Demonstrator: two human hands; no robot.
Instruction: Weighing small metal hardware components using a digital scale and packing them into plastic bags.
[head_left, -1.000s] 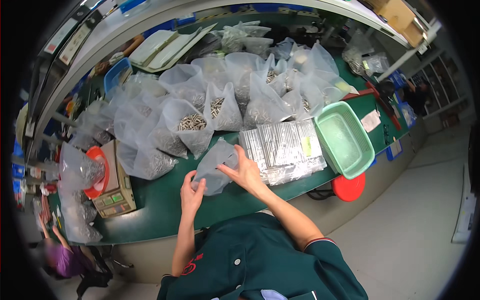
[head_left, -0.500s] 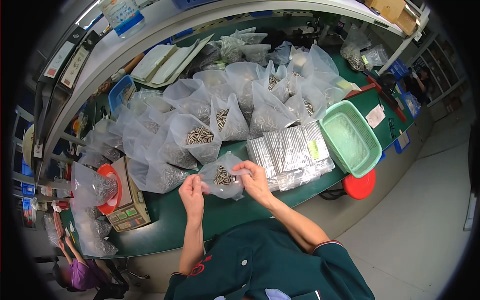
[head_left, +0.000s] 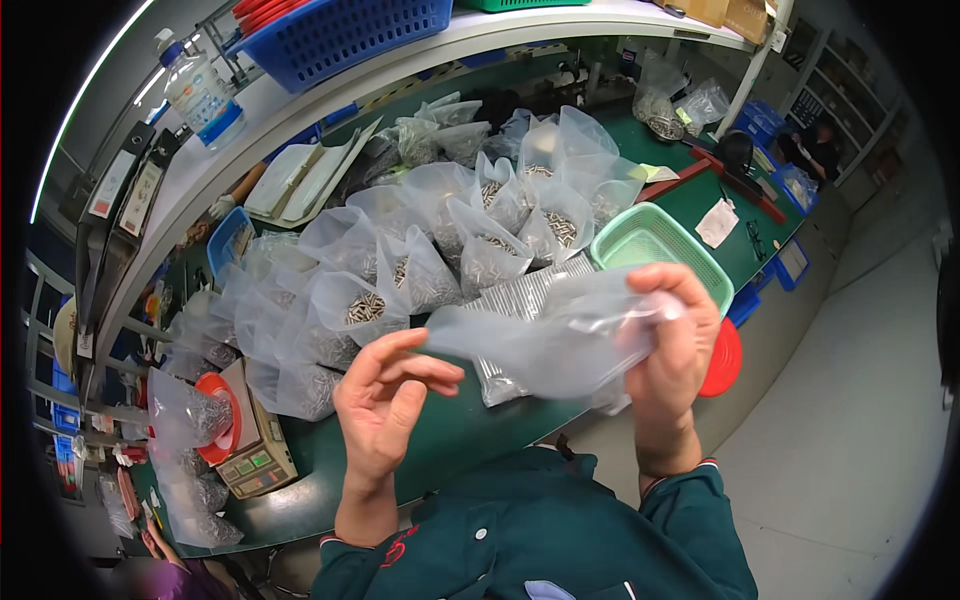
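Observation:
I hold a clear plastic bag (head_left: 545, 345) stretched sideways in front of my chest. My right hand (head_left: 672, 345) grips its right end with the fingers closed over the bunched plastic. My left hand (head_left: 388, 405) pinches the bag's left tip between thumb and fingertips. Behind the bag, on the green table (head_left: 440, 440), lies a flat stack of small sealed packets (head_left: 520, 300). Several clear bags filled with small metal parts (head_left: 400, 280) crowd the table beyond.
A green plastic basket (head_left: 655, 245) stands at the right of the table, a red round stool (head_left: 722, 360) below it. A small weighing scale (head_left: 255, 455) and a red dish (head_left: 225, 420) sit at the left. Blue crates (head_left: 340, 35) and a bottle (head_left: 200, 95) stand on the shelf.
The bag has come up off the table toward my head and now hangs stretched between both hands. My view has tipped closer to the table.

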